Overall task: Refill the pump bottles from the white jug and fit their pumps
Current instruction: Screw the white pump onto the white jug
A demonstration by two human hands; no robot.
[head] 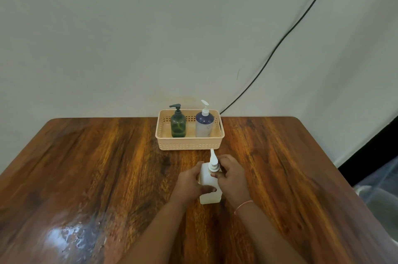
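A white square bottle (210, 186) stands upright on the wooden table (107, 177), just in front of a peach basket (189, 145). The left hand (190, 181) wraps its body, thumb across the front; the right hand (231, 175) pinches the white pump (213, 162) at the collar. In the basket stand two bottles — a green bottle (178, 124) and a blue-and-white bottle (204, 123) — pumps fitted.

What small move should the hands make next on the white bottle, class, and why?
Probably keep twisting the pump down with the right hand while the left hand steadies the white bottle. The right fingers sit at the collar, which suggests the pump is being fitted; whether it is fully tight cannot be told.
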